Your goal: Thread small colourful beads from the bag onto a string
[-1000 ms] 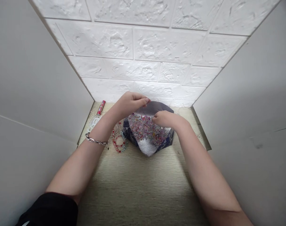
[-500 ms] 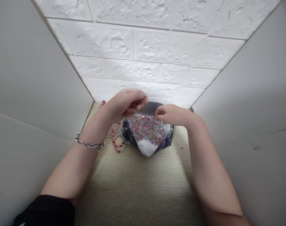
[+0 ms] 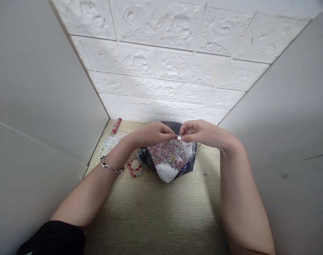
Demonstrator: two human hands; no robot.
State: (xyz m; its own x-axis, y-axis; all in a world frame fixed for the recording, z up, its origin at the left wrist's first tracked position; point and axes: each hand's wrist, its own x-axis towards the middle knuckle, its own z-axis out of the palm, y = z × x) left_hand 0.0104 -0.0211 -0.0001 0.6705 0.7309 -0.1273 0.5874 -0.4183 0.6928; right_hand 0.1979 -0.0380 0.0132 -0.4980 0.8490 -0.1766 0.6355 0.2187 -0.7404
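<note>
Above a dark blue bag (image 3: 189,165) my left hand (image 3: 161,134) is closed in a pinch, its fingertips pointing right. Facing it, my right hand (image 3: 197,132) pinches with thumb and forefinger. A small shiny silvery piece (image 3: 179,137) shows between the two sets of fingertips; its kind is too small to tell. Beneath the hands, a heap of mixed pink, clear and coloured beads (image 3: 168,152) lies on white material (image 3: 165,173) in the opened bag. What the left fingertips hold is hidden.
Left of the bag lie red and pale bead strings (image 3: 134,167) and clear and white bead strings (image 3: 110,141). A red tube-shaped item (image 3: 116,125) is by the back left corner. A white brick-patterned wall (image 3: 188,63) and grey side panels (image 3: 39,106) enclose the wooden tabletop (image 3: 156,209).
My hands have come together over the beads, the left moving down and right. The small silvery piece now shows between them. The view has tilted slightly, and more bead strings show at left.
</note>
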